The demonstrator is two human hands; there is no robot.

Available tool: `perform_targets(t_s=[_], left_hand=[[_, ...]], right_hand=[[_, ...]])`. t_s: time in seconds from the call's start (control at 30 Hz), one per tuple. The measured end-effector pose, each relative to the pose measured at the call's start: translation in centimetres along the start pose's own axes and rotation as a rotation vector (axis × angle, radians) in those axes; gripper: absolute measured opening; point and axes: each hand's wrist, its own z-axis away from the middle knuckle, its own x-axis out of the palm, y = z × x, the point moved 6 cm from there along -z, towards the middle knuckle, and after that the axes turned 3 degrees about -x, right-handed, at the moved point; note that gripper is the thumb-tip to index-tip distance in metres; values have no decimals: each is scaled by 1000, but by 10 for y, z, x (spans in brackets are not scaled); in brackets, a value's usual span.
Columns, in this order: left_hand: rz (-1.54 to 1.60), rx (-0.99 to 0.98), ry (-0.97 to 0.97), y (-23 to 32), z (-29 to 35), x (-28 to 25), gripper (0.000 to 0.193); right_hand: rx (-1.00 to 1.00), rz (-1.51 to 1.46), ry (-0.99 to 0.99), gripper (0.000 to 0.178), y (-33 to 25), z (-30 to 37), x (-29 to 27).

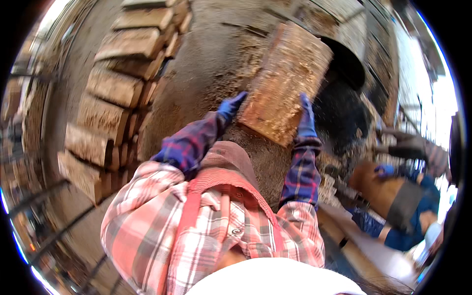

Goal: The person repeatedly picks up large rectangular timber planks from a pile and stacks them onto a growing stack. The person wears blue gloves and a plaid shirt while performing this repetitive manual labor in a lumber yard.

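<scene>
Between my hands is a thick, rough wooden block (287, 81), tilted and strewn with pale wood chips. My left hand (231, 105), in a blue glove, grips its near left edge. My right hand (306, 118), also gloved in blue, is pressed to its right side. Some fingers are hidden behind the wood, and motion blurs the block a little. Just beyond its far right corner shows a dark round disc (350, 64), partly covered by the block.
Stacked wooden blocks (110, 86) stand in a long row on the left. Sawdust (226, 83) litters the ground ahead. Dark metal bars (49, 206) cross the lower left. At right, a co-worker in blue (413, 206) bends beside a large brown wooden piece (366, 184).
</scene>
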Motion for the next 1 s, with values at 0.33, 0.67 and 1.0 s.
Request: perform_targets(t_s=[0.33,0.67,1.0], left_hand=[[77,142,-286,-14,-9,-28,43],[-707,141,170,72,53,-83,41],[-824,525,601,137,149,102,45]], right_hand=[[-154,345,-65,69,-14,40,23],[834,194,-517,63,60,-113,-25],[533,542,-1303,59,-51,-219,172]])
